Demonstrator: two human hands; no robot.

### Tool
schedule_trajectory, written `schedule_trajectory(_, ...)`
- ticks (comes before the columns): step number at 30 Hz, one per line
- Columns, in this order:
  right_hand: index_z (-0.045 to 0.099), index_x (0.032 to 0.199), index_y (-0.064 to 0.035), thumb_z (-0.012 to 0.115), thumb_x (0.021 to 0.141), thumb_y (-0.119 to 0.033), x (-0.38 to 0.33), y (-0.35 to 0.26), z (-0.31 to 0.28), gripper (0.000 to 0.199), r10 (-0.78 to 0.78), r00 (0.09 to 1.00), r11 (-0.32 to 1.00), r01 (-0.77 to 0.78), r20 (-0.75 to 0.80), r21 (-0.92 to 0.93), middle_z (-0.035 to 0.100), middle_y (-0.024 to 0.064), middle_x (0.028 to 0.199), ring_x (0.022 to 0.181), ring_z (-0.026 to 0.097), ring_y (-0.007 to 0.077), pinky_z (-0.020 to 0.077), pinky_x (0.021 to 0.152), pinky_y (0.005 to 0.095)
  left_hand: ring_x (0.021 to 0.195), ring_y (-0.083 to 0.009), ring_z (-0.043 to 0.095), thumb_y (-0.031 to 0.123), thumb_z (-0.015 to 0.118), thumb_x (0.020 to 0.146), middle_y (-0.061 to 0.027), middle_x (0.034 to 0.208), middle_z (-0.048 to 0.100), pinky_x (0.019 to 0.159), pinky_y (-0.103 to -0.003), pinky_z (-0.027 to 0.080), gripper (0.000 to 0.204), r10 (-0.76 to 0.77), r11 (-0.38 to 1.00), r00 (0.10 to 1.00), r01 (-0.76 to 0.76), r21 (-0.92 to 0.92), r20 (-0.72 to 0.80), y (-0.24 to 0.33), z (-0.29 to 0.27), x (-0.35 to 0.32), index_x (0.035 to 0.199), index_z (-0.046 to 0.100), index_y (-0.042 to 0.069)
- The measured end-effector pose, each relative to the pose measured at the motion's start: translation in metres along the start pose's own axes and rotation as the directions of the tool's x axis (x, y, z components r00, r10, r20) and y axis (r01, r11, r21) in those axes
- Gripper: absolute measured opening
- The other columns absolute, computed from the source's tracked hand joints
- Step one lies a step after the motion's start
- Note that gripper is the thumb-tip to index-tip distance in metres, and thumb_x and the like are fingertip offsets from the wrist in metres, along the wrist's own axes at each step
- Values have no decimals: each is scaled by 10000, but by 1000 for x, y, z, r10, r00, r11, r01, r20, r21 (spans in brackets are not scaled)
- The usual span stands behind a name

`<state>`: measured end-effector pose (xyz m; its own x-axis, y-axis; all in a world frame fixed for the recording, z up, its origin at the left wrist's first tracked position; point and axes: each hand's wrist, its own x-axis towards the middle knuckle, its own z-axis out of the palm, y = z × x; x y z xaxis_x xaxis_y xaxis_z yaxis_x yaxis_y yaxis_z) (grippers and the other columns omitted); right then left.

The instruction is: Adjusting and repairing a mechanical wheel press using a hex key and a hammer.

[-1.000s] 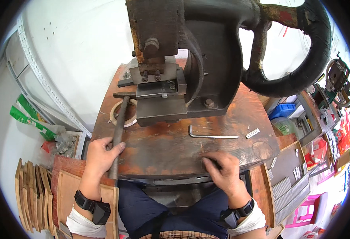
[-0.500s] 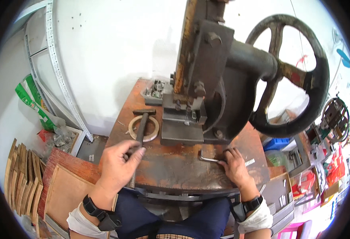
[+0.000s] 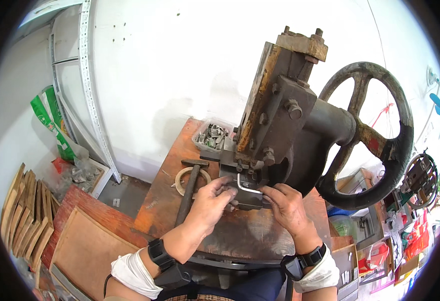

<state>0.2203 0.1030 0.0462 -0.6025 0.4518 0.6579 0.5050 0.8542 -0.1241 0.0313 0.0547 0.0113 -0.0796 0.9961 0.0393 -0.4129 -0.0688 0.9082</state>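
A hammer (image 3: 189, 193) lies on the wooden desk (image 3: 164, 200) beside a tape ring (image 3: 182, 176), just left of the left hand (image 3: 211, 198), whose grip is narrow, fingertips pinching the bent end of an L-shaped hex key (image 3: 247, 186). The key sits against the lower block of the heavy iron press (image 3: 285, 125). The right hand (image 3: 286, 201) holds the key's long arm with closed fingertips, the black handwheel (image 3: 380, 140) beyond it.
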Motion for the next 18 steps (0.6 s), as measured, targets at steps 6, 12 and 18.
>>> schedule_trajectory(6, 618, 889, -45, 649, 658, -6, 3, 10, 9, 236, 48, 999, 999, -47, -7, 20, 558, 127, 698, 623, 568, 291, 473, 544, 357, 758, -116, 562, 46, 559, 807, -72, 966, 588, 633, -222, 433, 413, 0, 1000, 1000, 0, 22, 18, 2, 7, 13, 1200, 461, -35)
schedule_trajectory(12, 620, 886, -50, 646, 664, -9, 8, 10, 8, 227, 18, 1000, 1000, -17, -7, 25, 552, 122, 681, 608, 564, 284, 469, 534, 355, 725, -87, 535, -19, 600, 750, -62, 895, 582, 636, -204, 425, 473, 53, 996, 998, -51, -67, 24, 2, 10, 14, 1198, 456, -68)
schedule_trajectory(18, 622, 875, -50, 619, 617, 3, 22, 10, -8, 263, -58, 997, 993, 62, 41, -102, 550, 109, 666, 602, 569, 258, 475, 527, 343, 797, -102, 555, -36, 600, 735, -90, 966, 585, 716, -220, 448, 484, 46, 992, 994, -34, -122, 96, 4, 10, 16, 1196, 457, -66)
